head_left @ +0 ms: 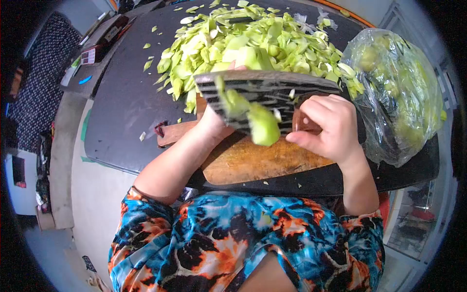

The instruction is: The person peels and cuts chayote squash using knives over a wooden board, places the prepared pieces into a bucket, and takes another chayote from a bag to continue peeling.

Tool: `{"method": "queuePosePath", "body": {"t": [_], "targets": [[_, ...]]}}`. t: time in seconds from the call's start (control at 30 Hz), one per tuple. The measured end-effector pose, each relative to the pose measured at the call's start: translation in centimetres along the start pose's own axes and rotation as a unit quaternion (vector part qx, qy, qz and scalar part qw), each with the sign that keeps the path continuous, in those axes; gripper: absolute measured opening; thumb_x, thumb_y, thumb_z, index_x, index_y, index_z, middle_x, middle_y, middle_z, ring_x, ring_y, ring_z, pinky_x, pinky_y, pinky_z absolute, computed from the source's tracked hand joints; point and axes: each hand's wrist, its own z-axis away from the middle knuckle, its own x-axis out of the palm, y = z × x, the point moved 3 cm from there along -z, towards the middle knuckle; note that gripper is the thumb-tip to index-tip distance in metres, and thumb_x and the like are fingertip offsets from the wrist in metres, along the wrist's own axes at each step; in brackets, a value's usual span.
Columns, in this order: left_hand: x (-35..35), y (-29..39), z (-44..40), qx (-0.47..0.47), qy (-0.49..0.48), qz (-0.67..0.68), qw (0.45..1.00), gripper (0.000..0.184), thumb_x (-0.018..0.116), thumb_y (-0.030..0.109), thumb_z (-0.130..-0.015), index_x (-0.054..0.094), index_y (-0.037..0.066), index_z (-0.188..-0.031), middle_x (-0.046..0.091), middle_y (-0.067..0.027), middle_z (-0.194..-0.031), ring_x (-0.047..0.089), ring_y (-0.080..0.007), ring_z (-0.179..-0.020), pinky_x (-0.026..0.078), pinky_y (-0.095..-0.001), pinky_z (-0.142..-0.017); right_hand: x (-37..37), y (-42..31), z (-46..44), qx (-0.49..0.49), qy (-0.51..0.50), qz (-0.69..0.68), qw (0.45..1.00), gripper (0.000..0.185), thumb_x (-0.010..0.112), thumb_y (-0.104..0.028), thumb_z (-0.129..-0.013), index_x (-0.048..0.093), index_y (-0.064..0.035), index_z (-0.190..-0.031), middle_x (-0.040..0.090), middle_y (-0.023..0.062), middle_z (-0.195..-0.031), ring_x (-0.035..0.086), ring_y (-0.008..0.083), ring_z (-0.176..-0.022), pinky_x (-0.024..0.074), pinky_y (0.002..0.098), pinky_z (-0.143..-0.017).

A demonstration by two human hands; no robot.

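My right hand (329, 125) is wrapped round the brown handle of a wide cleaver (301, 87). The dark blade is streaked with light and tilted across the space in front of me. Blurred pale green pieces (264, 125) show against the blade, stuck to it or falling. Behind the blade, my left hand (214, 121) is largely hidden, with fingertips showing above the top edge against a large chunk of pale green vegetable (249, 57). Below the cleaver lies a wooden cutting board (258, 163), partly covered by blade and hands.
A big heap of sliced green vegetable (301, 44) spreads over the dark table (116, 107). On the right stands a clear plastic bag (401, 97) filled with green vegetables. A wooden handle-like piece (175, 134) juts out left of the board.
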Motion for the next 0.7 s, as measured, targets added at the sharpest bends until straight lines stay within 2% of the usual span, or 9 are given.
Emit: {"method": "queuePosePath", "body": {"t": [0.1,0.13,0.2,0.23,0.27,0.3,0.37,0.5,0.7], "targets": [[-0.5,-0.4,-0.8,-0.074,-0.171,0.24,0.953,0.056,0.043,0.055,-0.093,0.044,0.013,-0.131,0.054,-0.0108,-0.126,0.054,-0.0255,-0.111,0.041,-0.0427,-0.099,0.3,-0.1,0.2,0.002,-0.003,-0.009,1.0,0.052,0.066,-0.056,-0.074,0.051,-0.0082,-0.063,0.048,0.0047,-0.057,0.05,0.0245,-0.051,0.0365,0.0343,-0.05],[-0.8,-0.4,-0.8,-0.076,-0.156,0.247,0.953,0.056,0.043,0.054,-0.093,0.045,0.013,-0.131,0.054,-0.0107,-0.126,0.054,-0.0256,-0.111,0.041,-0.0426,-0.099,0.3,0.0,0.3,0.004,-0.005,-0.011,1.0,0.052,0.067,-0.056,-0.074,0.051,-0.0079,-0.063,0.048,0.0052,-0.057,0.05,0.0248,-0.051,0.0364,0.0345,-0.049],[-1.2,-0.6,-0.5,-0.004,-0.037,0.085,0.996,0.056,0.043,0.054,-0.093,0.045,0.012,-0.13,0.056,-0.0105,-0.124,0.055,-0.0254,-0.11,0.041,-0.0426,-0.099,0.2,0.2,0.3,0.021,-0.01,0.002,1.0,0.05,0.067,-0.054,-0.075,0.051,-0.0082,-0.064,0.05,0.0061,-0.059,0.052,0.0261,-0.053,0.0388,0.0357,-0.05],[0.1,-0.3,0.1,0.069,0.07,-0.087,0.991,0.056,0.043,0.054,-0.093,0.045,0.011,-0.129,0.056,-0.0104,-0.122,0.055,-0.0251,-0.11,0.04,-0.0428,-0.1,0.2,0.5,0.1,0.036,-0.014,0.017,0.999,0.048,0.067,-0.053,-0.075,0.053,-0.0088,-0.065,0.052,0.0065,-0.06,0.055,0.0271,-0.055,0.0412,0.0368,-0.051],[2.4,0.3,0.4,0.097,0.063,-0.194,0.974,0.056,0.042,0.052,-0.093,0.043,0.009,-0.129,0.059,-0.0099,-0.116,0.057,-0.023,-0.107,0.047,-0.0405,-0.09,0.2,0.9,0.0,0.051,-0.017,0.033,0.998,0.045,0.067,-0.052,-0.076,0.054,-0.0095,-0.066,0.054,0.007,-0.061,0.058,0.0281,-0.057,0.0437,0.0378,-0.051],[1.4,0.7,0.3,0.041,-0.029,-0.161,0.986,0.053,0.043,0.048,-0.092,0.042,0.008,-0.127,0.061,-0.0108,-0.107,0.063,-0.0232,-0.094,0.053,-0.0352,-0.071,0.8,2.7,0.4,0.111,0.022,-0.002,0.994,0.045,0.065,-0.052,-0.079,0.055,-0.0089,-0.068,0.057,0.0093,-0.062,0.059,0.0296,-0.059,0.0446,0.0383,-0.052],[3.1,1.5,0.1,0.044,0.0,-0.231,0.972,0.054,0.045,0.045,-0.089,0.042,0.006,-0.127,0.063,-0.0124,-0.102,0.066,-0.0249,-0.079,0.051,-0.03,-0.055,0.6,6.5,0.8,0.301,0.049,0.078,0.949,0.048,0.056,-0.055,-0.085,0.061,-0.009,-0.073,0.058,0.0136,-0.062,0.059,0.0344,-0.061,0.0449,0.0409,-0.054],[4.0,1.1,0.4,0.043,0.018,-0.183,0.982,0.058,0.045,0.049,-0.087,0.047,0.005,-0.123,0.062,-0.0154,-0.102,0.065,-0.0286,-0.073,0.049,-0.0306,-0.054,-1.0,12.7,2.7,0.377,0.131,0.124,0.908,0.054,0.05,-0.057,-0.089,0.06,-0.0057,-0.075,0.058,0.0156,-0.064,0.057,0.0362,-0.06,0.0426,0.0405,-0.054],[3.4,1.2,0.1,0.033,0.087,-0.019,0.995,0.059,0.044,0.055,-0.086,0.051,0.008,-0.121,0.061,-0.0123,-0.107,0.061,-0.0266,-0.09,0.047,-0.0362,-0.067,-0.5,9.1,1.5,0.28,0.126,0.026,0.951,0.044,0.06,-0.043,-0.089,0.055,-0.0017,-0.075,0.053,0.0132,-0.059,0.047,0.0289,-0.051,0.0383,0.0362,-0.051]]}}
